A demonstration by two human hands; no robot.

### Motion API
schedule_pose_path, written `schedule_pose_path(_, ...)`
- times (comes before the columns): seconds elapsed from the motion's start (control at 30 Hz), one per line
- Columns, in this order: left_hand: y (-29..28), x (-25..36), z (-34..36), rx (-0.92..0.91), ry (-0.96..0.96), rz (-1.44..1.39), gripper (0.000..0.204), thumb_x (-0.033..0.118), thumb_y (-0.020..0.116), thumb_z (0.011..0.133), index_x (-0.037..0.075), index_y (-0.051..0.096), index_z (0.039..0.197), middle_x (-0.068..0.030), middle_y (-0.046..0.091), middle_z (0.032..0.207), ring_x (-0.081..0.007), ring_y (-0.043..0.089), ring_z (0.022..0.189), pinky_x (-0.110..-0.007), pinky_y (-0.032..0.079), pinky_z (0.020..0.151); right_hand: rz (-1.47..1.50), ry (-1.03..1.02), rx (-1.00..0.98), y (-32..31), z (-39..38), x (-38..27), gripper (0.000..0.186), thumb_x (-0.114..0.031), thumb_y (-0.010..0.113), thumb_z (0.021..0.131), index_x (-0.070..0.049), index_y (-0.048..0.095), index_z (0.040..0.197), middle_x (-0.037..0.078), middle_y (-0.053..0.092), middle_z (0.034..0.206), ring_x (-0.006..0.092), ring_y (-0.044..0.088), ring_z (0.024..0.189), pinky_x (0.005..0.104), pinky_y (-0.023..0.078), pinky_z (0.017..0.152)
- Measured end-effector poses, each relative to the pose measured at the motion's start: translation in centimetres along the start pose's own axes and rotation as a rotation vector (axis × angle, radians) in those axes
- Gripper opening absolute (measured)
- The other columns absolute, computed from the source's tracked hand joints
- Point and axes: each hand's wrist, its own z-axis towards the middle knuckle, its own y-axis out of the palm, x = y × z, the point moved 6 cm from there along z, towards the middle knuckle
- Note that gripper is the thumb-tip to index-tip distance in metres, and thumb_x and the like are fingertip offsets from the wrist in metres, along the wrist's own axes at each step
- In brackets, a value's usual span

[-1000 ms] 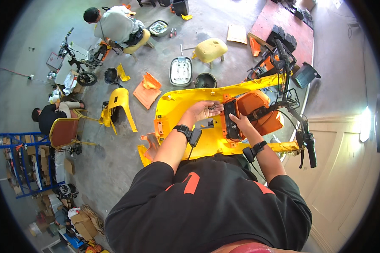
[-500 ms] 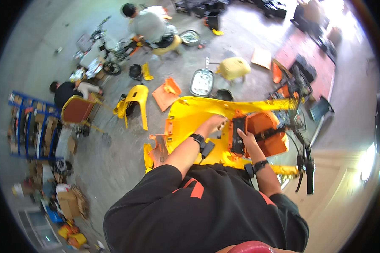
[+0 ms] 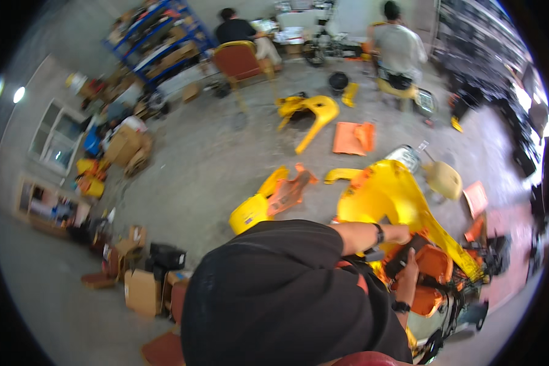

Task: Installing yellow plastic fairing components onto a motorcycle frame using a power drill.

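The large yellow scooter body panel point(image 3: 372, 198) is in front of me at right of the head view, with an orange housing point(image 3: 431, 266) and a dark rectangular part point(image 3: 398, 257) inside. My left hand point(image 3: 398, 233) reaches over the panel beside the dark part, its fingers smeared by motion, so what it holds is unclear. My right hand point(image 3: 409, 264) grips the dark part along its right side, thumb uppermost. Black frame and handlebar pieces point(image 3: 451, 311) lie past my right wrist, partly hidden and blurred.
Loose yellow panels point(image 3: 314, 113) and orange panels point(image 3: 348, 137) lie on the floor near a padded stool point(image 3: 442, 180). Two co-workers point(image 3: 235, 27) point(image 3: 398, 46) sit farther back, near a blue rack point(image 3: 165, 55). Cardboard boxes point(image 3: 141, 291) are piled along the left.
My view has swung to the left, shifting the room and the yellow panel rightward in the picture and bringing the left wall into sight. Both hands stay around the dark part.
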Motion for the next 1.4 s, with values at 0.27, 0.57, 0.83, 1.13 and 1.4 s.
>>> schedule_pose_path(0.27, 2.9, 1.6, 4.1, -0.29, 0.022, 0.399, 0.035, 0.021, 0.06, 0.077, -0.002, 0.068, 0.102, -0.0249, 0.067, 0.099, -0.0354, 0.066, 0.091, -0.045, 0.05, 0.073, 0.288, 0.01, -0.143, -1.4, 1.6, 0.9, 0.045, -0.024, 0.05, 0.098, 0.003, 0.044, 0.133, 0.016, 0.062, 0.102, 0.0234, 0.064, 0.08, 0.0342, 0.052, 0.076)
schedule_pose_path(0.57, 2.2, 2.0, 3.6, -0.028, 0.065, -0.141, 0.021, 0.006, 0.053, 0.071, -0.003, 0.07, 0.081, -0.0192, 0.068, 0.075, -0.0315, 0.063, 0.063, -0.044, 0.046, 0.054, -0.006, -0.058, -0.005, -2.0, 1.8, 0.8, 0.054, -0.055, 0.056, 0.09, -0.005, 0.062, 0.109, 0.004, 0.059, 0.075, 0.0134, 0.04, 0.042, 0.0255, 0.033, 0.037)
schedule_pose_path(0.83, -4.0, 4.6, -5.0, -0.326, -0.257, -0.594, 0.025, 0.028, 0.055, 0.089, 0.007, 0.068, 0.083, -0.0013, 0.057, 0.059, -0.0121, 0.047, 0.047, -0.028, 0.038, 0.044, -0.168, -0.318, -0.066, -0.6, -1.1, -2.3, 0.051, -0.041, 0.064, 0.09, 0.006, 0.062, 0.111, 0.007, 0.067, 0.093, 0.0154, 0.062, 0.08, 0.0294, 0.049, 0.073)
schedule_pose_path(1.13, -2.0, 2.4, 1.3, -0.217, -0.178, -0.437, 0.019, 0.013, 0.051, 0.096, -0.001, 0.063, 0.097, -0.0066, 0.064, 0.08, -0.0129, 0.051, 0.057, -0.027, 0.041, 0.054, -0.039, -0.086, 0.026, -2.0, 1.8, -0.2, 0.064, -0.046, 0.07, 0.084, 0.009, 0.058, 0.115, 0.013, 0.065, 0.098, 0.019, 0.065, 0.083, 0.0316, 0.052, 0.07)
schedule_pose_path(1.4, -2.7, 4.1, 2.0, 0.038, 0.024, -0.245, 0.02, 0.017, 0.066, 0.087, -0.003, 0.067, 0.089, -0.0116, 0.069, 0.078, -0.0199, 0.062, 0.061, -0.032, 0.047, 0.058, -0.072, -0.101, 0.05, -2.4, 1.3, -1.0, 0.062, -0.045, 0.07, 0.084, 0.007, 0.059, 0.115, 0.013, 0.067, 0.097, 0.0194, 0.066, 0.082, 0.0326, 0.053, 0.072)
